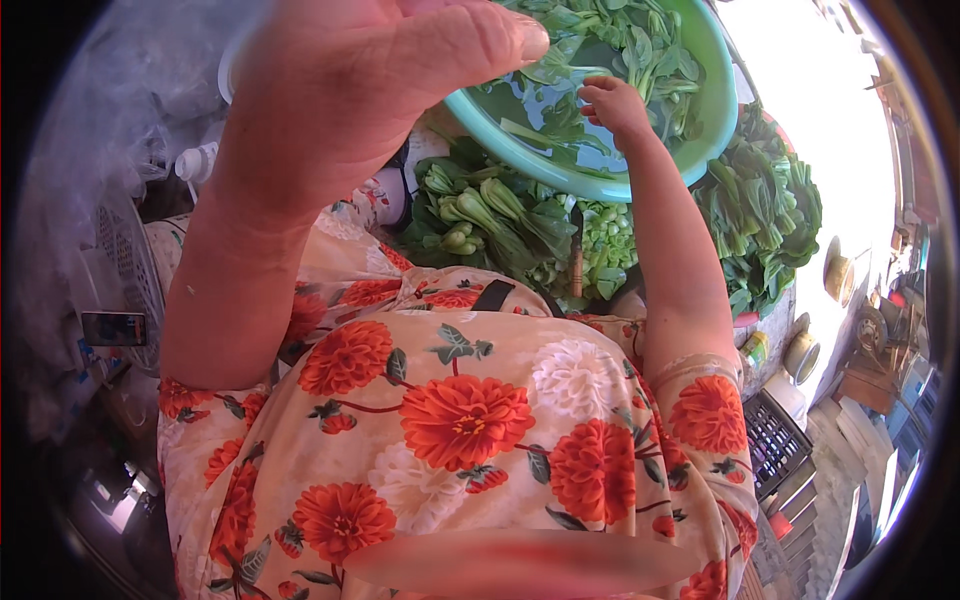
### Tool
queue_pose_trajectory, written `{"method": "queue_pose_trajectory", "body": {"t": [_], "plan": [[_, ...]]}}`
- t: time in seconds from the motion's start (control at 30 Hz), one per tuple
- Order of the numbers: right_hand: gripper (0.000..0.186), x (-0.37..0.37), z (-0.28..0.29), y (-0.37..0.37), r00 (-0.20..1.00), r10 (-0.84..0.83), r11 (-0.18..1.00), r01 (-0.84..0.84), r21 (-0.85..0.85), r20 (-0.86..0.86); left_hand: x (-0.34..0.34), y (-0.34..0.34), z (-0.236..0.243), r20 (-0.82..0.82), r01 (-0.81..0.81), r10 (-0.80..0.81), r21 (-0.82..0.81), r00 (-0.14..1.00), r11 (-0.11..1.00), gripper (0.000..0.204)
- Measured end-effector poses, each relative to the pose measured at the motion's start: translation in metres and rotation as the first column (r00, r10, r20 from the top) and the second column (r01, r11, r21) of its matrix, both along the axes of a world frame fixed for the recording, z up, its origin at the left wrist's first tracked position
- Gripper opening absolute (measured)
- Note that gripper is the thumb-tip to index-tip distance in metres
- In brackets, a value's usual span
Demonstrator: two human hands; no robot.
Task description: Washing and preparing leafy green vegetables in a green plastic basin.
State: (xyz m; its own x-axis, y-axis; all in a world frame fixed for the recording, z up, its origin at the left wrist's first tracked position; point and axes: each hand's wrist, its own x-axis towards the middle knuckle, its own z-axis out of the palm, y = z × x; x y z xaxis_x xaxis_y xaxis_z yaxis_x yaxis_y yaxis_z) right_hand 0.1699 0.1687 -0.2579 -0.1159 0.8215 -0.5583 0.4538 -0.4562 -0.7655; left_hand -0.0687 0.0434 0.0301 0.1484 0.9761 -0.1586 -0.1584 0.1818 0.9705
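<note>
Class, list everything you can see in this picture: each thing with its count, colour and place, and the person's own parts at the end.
Basin: one, turquoise, top centre, holding water.
Leafy greens in basin: many, green, floating.
Leafy greens outside the basin: a heap, green, below and right of it.
Knife: one, wooden handle, among the heap.
Crate: one, black, lower right.
Left hand: raised near the camera, empty.
Right hand: in the basin, touching greens.

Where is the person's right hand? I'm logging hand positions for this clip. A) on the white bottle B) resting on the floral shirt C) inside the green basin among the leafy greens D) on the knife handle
C: the right hand reaches over the rim of the green basin and touches the leafy greens in the water there.
</note>
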Motion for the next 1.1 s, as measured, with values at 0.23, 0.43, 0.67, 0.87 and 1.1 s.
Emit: {"method": "queue_pose_trajectory", "body": {"t": [0.23, 0.43, 0.67, 0.87, 1.1], "plan": [[0.061, 0.058, -0.065, 0.083, 0.963, -0.059, 0.995, 0.035, 0.096, 0.263, 0.051, 0.039, -0.011, -0.036, -0.123, 0.125, 0.066, 0.991, 0.990, 0.041], [0.057, 0.061, -0.049, 0.077, 0.971, 0.170, 0.985, -0.170, -0.015, 0.166, 0.058, 0.040, -0.006, -0.301, 0.033, 0.031, 0.204, 0.953, 0.978, 0.039], [0.044, 0.068, -0.063, 0.063, 0.813, 0.022, 0.933, -0.226, 0.280, 0.582, 0.055, 0.048, -0.023, -0.159, -0.016, 0.018, 0.017, 0.987, 1.000, 0.039], [0.035, 0.065, 0.000, 0.055, 0.827, 0.129, 0.878, -0.352, 0.325, 0.547, 0.064, 0.073, -0.038, -0.434, 0.152, -0.142, -0.011, 0.890, 0.988, 0.038], [0.035, 0.022, 0.126, 0.047, 0.740, 0.281, 0.672, -0.606, 0.425, 0.611, 0.063, 0.118, -0.143, -0.901, 0.394, 0.163, 0.330, 0.401, 0.858, 0.063]]}}
